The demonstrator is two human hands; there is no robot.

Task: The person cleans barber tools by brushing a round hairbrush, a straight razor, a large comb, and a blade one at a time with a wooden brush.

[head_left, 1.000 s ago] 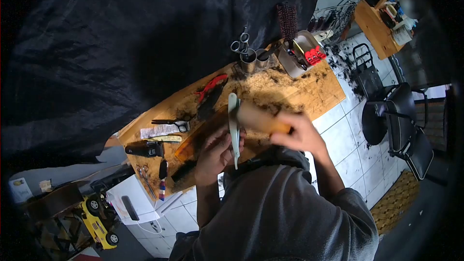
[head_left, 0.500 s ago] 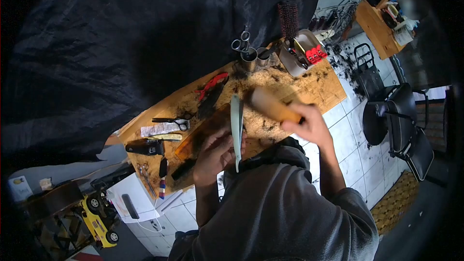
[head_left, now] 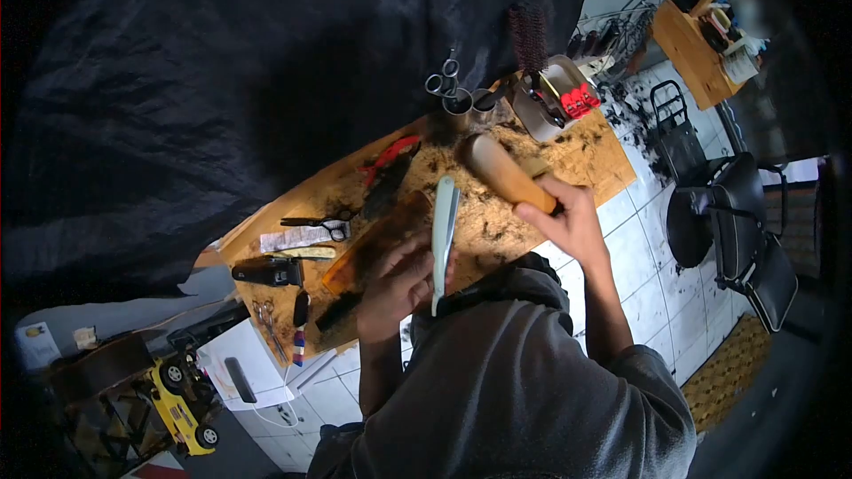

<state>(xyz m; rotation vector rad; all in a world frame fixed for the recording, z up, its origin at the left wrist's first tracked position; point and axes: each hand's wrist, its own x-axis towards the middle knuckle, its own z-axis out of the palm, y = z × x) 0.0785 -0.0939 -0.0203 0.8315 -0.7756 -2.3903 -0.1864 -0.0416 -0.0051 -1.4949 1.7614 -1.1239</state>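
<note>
My left hand (head_left: 390, 291) is closed around a pale green straight razor (head_left: 441, 248), which stands nearly upright in this view with its metal edge along the right side. My right hand (head_left: 570, 220) grips one end of a wooden-backed brush (head_left: 508, 179). The brush points up and left over the hair-strewn wooden table (head_left: 612, 160), apart from the razor; its bristles are mostly hidden. Near my left hand lie a long brown slab-like object (head_left: 377, 241) and a dark comb-like piece (head_left: 337, 310). Further left are black scissors (head_left: 335, 230) and a black hair clipper (head_left: 268, 271).
A metal cup (head_left: 457, 105) with scissors and a bin (head_left: 538, 120) with a round brush and red clips stand at the back. A red-and-black tool (head_left: 388, 164) lies near the black curtain (head_left: 266, 62). A black chair (head_left: 750, 222) stands right.
The brush has shifted slightly up and left and is less blurred. The razor has moved a little right and tilted. Both hands keep their hold.
</note>
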